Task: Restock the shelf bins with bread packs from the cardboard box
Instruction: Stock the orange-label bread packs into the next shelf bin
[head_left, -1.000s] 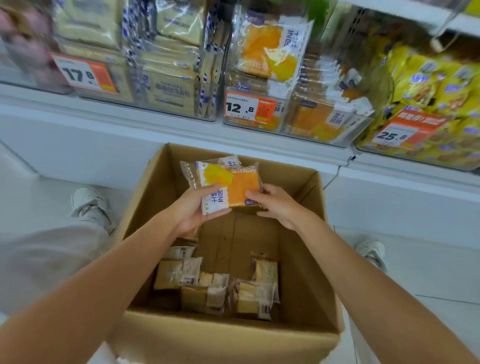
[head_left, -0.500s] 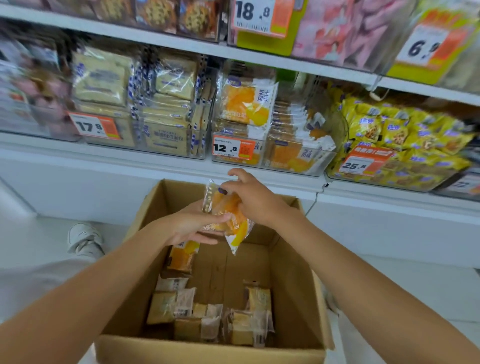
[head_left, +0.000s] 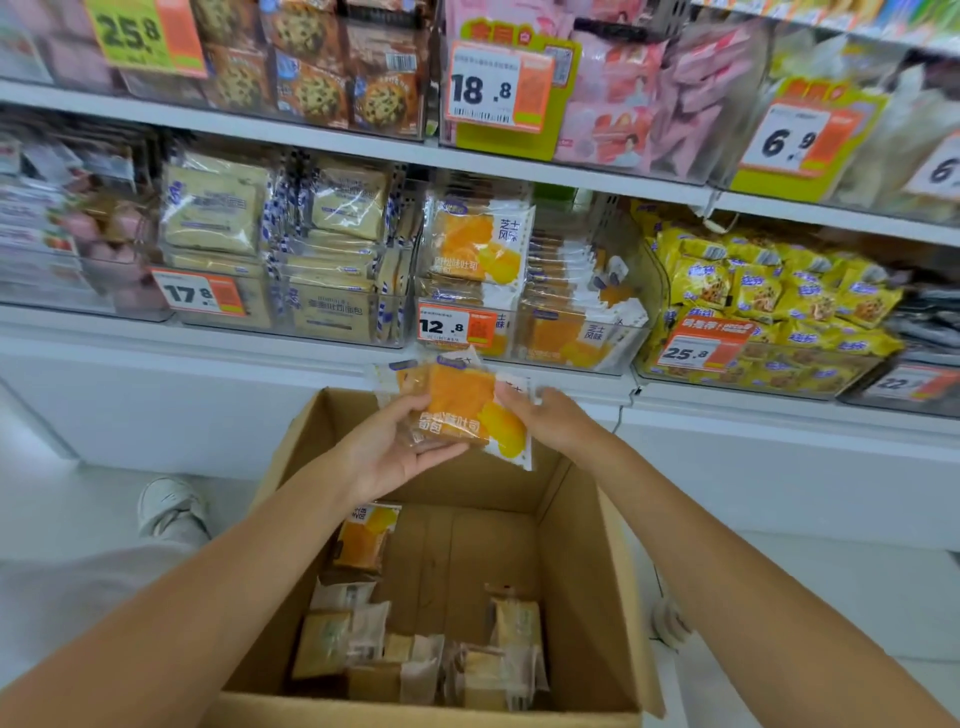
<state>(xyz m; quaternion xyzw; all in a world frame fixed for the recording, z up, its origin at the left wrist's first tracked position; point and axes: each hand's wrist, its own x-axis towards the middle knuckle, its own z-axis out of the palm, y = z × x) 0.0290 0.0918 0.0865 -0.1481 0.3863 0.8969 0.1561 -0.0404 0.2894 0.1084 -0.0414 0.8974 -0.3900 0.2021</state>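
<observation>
Held just above cardboard box (head_left: 582, 519): orange bread pack (head_left: 460, 402), left hand (head_left: 387, 449) pinching near edge, right hand (head_left: 545, 418) pinching far edge; slick wrapper likely to slip and drop into box if either hand loosens.

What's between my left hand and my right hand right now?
Orange bread packs: the left hand holds them from below and the right hand grips their right edge, above the cardboard box. Shown in the head view.

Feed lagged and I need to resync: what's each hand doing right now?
Left hand: holds the orange bread packs from below, thumb on top.
Right hand: grips the right edge of the same packs.
</observation>
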